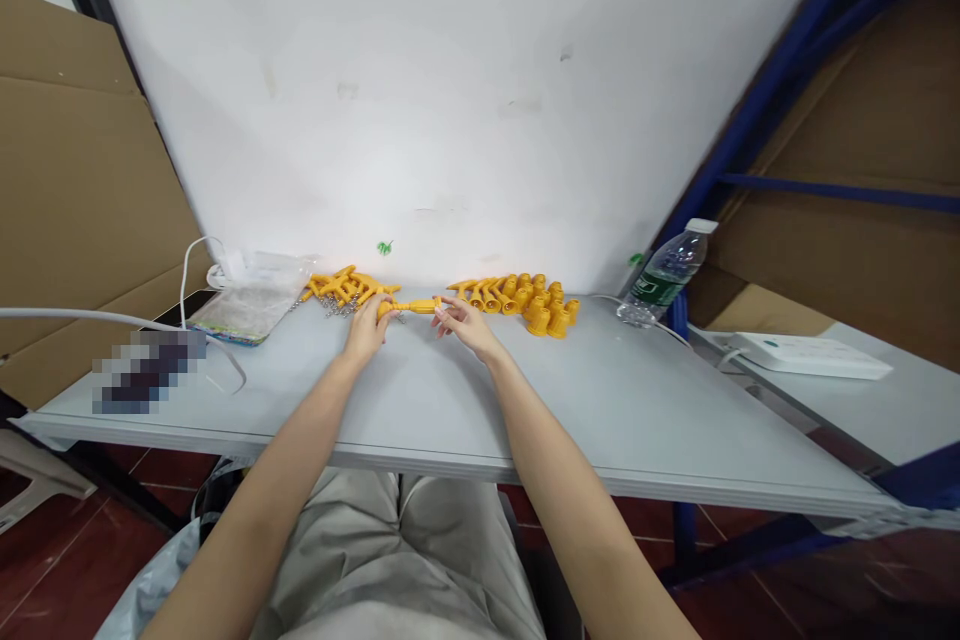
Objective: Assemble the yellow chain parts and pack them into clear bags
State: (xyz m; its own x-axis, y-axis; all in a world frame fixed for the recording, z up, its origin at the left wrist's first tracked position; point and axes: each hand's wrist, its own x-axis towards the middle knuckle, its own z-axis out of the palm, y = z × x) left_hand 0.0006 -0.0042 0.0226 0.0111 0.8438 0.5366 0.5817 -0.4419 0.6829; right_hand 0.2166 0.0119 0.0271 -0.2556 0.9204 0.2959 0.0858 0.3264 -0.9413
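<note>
Between my two hands a slim yellow plastic part (422, 306) lies level, just above the table. My left hand (367, 325) is closed around its left end, which looks rounded. At the right end, the fingers of my right hand (460, 320) are pinched on it. Behind my left hand is a pile of yellow plastic pieces (346, 286) with small metal bits (335, 305) among them. To the right of my right hand stand rows of yellow cup-shaped parts (541, 312), with several longer cone-ended ones (491, 298) beside them.
A water bottle (664, 280) leans at the right back, near a white power strip (814, 356). Plastic bags (251, 305), a white cable (135, 317) and a blurred-out item (146, 375) lie at the left. Cardboard (75, 200) and a white panel (465, 120) border the table (435, 410).
</note>
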